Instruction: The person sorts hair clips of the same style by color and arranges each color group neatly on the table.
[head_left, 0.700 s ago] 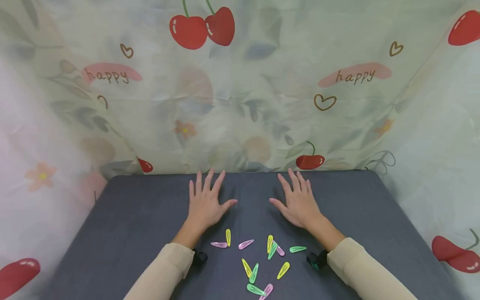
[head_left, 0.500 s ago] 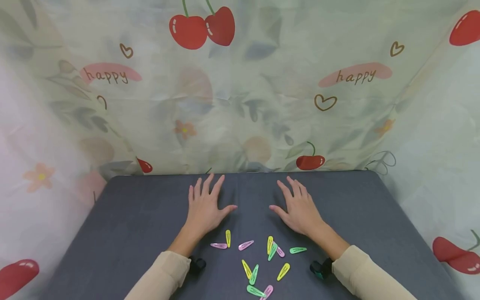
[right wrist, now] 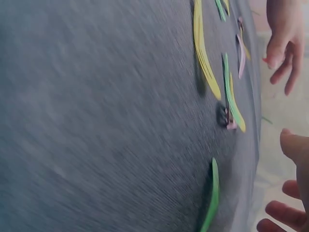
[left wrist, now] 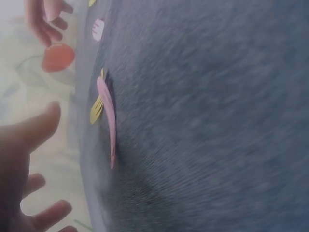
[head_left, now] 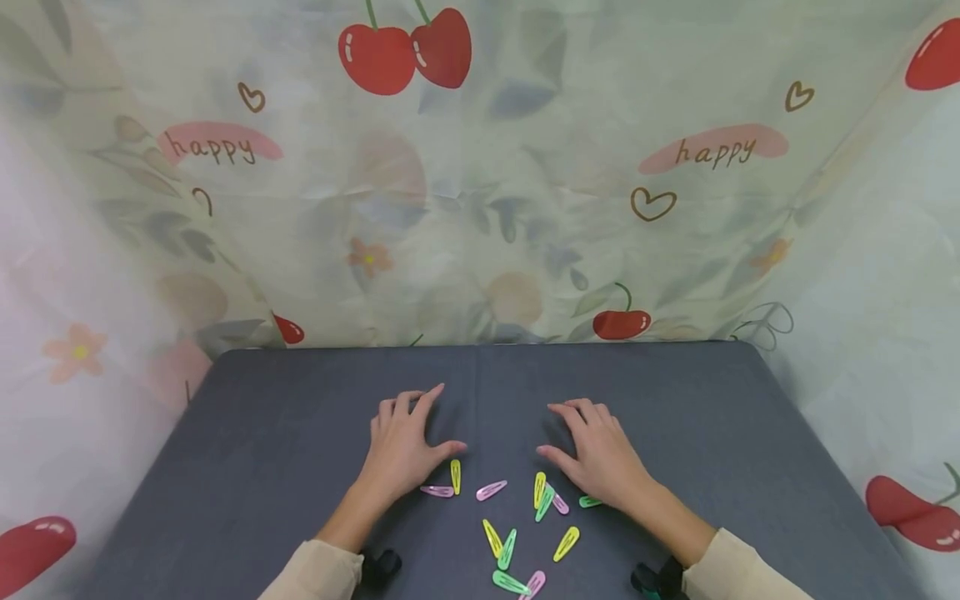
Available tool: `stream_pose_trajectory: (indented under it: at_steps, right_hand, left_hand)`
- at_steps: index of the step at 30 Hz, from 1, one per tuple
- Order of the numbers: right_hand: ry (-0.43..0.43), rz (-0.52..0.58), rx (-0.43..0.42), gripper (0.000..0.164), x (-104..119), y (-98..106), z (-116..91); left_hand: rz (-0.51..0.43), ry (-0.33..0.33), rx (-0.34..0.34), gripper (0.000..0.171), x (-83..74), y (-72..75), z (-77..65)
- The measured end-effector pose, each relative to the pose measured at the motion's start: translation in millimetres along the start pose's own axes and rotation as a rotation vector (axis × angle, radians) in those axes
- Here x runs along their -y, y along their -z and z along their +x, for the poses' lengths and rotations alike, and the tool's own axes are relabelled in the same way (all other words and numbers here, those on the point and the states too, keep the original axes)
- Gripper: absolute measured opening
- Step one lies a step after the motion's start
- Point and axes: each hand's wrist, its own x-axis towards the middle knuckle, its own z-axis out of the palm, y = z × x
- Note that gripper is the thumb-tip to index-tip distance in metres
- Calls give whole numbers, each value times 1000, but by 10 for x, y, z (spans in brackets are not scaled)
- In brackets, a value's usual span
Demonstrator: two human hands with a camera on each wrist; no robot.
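Note:
Several snap hair clips in pink, yellow and green lie on a dark grey table. My left hand (head_left: 402,442), fingers spread and slightly bent, holds nothing. Nearest to its thumb are a yellow clip (head_left: 455,477) and a pink clip (head_left: 437,492), which touch; the left wrist view shows this pink clip (left wrist: 110,121) close up. Also empty, my right hand (head_left: 602,457) hovers with relaxed fingers and partly hides a green clip (head_left: 590,502). Left of that clip, a yellow clip (head_left: 539,489), a green clip (head_left: 544,503) and a pink clip (head_left: 559,502) lie in a cluster.
A single pink clip (head_left: 491,490) lies between the hands. Closer to me are a lone yellow clip (head_left: 566,543), a yellow-green pair with its green clip (head_left: 507,549), and a green clip (head_left: 511,581) against a pink one. A patterned curtain (head_left: 465,208) hangs behind the table (head_left: 300,433).
Both hands have drawn back from the far table edge toward me and the clips, and their fingers have bent more. The right hand now covers part of the green clip. The clips stay put.

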Motion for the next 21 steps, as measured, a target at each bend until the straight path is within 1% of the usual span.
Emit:
stream_pose_trajectory:
  at_steps: [4,13,17,21]
  right_hand:
    - [-14,26,27,58,33,-26,-86]
    - [-19,84,60,33,152,-81,-202]
    - [-34,84,64,27,185,-107,-225]
    - [-38,84,58,24,205,-119,-239]
  left_hand:
    - [-26,29,27,88,-7,-15,-72]
    - [-43,27,51,64,-14,-48,-175]
    - [-54,21,59,55,-14,-83,-197]
    - [-58,22,51,48,2,-109,-210]
